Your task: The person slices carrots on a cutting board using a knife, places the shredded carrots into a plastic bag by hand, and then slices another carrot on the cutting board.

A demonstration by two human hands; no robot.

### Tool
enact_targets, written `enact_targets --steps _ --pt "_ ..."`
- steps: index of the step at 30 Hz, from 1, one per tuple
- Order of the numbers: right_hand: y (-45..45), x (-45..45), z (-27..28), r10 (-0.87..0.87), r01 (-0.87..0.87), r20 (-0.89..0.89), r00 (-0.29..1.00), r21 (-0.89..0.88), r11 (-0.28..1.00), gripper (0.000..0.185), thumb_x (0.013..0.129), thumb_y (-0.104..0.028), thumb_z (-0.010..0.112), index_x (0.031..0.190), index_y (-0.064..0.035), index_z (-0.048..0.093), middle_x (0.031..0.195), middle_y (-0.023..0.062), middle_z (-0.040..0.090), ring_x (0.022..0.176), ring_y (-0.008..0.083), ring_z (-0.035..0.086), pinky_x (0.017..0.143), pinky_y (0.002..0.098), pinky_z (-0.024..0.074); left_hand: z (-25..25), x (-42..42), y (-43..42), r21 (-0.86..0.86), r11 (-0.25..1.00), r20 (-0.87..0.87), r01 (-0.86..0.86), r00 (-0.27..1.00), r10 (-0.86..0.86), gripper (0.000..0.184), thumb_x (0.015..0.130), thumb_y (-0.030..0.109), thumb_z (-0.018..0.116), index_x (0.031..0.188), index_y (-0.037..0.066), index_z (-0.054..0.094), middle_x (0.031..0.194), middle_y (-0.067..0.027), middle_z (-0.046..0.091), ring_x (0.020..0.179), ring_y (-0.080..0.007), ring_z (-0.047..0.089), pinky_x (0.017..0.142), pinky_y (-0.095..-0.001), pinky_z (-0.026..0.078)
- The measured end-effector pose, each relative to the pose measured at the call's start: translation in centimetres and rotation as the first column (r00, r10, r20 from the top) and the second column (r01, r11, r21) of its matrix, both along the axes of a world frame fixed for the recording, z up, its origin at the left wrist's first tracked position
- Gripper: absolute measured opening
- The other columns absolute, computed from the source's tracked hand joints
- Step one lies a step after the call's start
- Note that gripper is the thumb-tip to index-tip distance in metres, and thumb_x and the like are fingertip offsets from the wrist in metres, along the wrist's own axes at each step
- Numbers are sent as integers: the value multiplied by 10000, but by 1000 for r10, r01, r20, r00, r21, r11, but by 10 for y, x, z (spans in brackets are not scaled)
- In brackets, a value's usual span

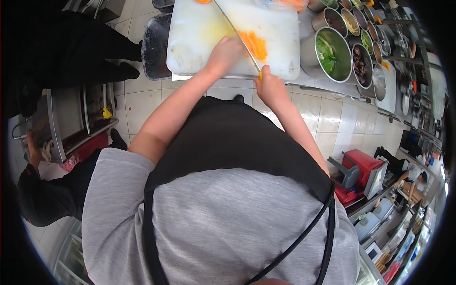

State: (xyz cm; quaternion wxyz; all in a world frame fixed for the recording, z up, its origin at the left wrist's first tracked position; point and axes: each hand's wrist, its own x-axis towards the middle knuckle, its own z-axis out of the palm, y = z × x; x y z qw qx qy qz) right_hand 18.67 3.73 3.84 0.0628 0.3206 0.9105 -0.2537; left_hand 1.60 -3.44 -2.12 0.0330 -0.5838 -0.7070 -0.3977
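Grey shirt (237, 218) foremost; right hand (272, 89) has fingers gripping knife (233, 28) beside orange strips (257, 46); left hand (225, 55) adjacent, fingers' closure indeterminable.

A single head-worn camera is looking steeply downward and slightly forward, its wide, rounded view curving the edges of the room; the grey shirt (237, 213) and black apron (228, 133) are filling the near middle. The left hand (226, 54) and right hand (272, 88) are appearing farther off, in the upper part; the white cutting board (197, 45) is running out of frame at the top.
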Motion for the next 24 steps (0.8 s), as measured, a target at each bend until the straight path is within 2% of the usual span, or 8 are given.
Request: enact_targets --steps 3,5,7,9,15,17,20,24 --pt "-11 12 20 17 -17 12 1000 -10 1000 281 868 -175 553 961 10 363 693 285 588 698 469 580 620 523 455 -4 -2 -2 -7 1000 5 -4 1000 4 111 692 6 645 798 39 646 795 -50 620 808 -247 554 729 -335 473" --pt "-16 18 25 -18 19 127 992 -13 1000 277 871 -173 547 965 10 361 698 283 590 697 468 579 625 522 456 -3 -1 0 -5 1000 1 -4 1000 4 112 693 4 642 799 39 646 796 -52 620 808 -249 554 728 -336 473" --pt "-11 17 0 -11 11 78 997 0 1000 278 872 -174 545 968 9 359 701 281 591 698 468 580 628 522 457 2 0 -1 -67 998 -14 -9 1000 8 104 695 1 637 793 36 640 796 -57 619 807 -256 552 728 -338 471" --pt "-6 9 -9 -3 3 25 1000 14 1000 280 873 -176 544 971 9 358 705 279 593 699 468 581 630 522 458 0 -1 -1 -27 1000 6 0 1000 0 97 697 2 638 788 34 636 796 -58 618 806 -258 552 727 -339 471" --pt "-5 -1 1 2 -4 61 998 25 1000 277 871 -174 543 970 10 361 710 276 597 702 464 587 642 522 459 -6 -2 0 27 1000 17 -4 1000 3 68 706 4 636 770 24 622 794 -62 616 806 -264 552 727 -342 470" --pt "-7 -1 19 5 0 111 994 -38 999 224 883 -191 417 991 -6 354 762 313 593 760 485 583 689 555 443 -8 -3 0 28 1000 19 1 1000 -2 64 708 5 635 768 22 620 796 -63 615 807 -264 552 727 -342 470" --pt "-14 8 33 -3 12 141 990 -67 998 225 879 -183 422 979 10 363 762 309 594 752 488 578 695 545 444 -6 -2 1 -6 1000 21 -7 1000 7 66 709 5 633 771 18 615 801 -64 614 811 -263 550 728 -342 468" --pt "-5 3 1 -14 19 106 994 -46 999 215 876 -172 423 961 20 378 760 305 594 751 490 573 703 547 435 -5 -2 0 -17 1000 21 6 1000 -6 73 707 3 630 777 16 612 794 -65 608 813 -265 546 730 -343 466"
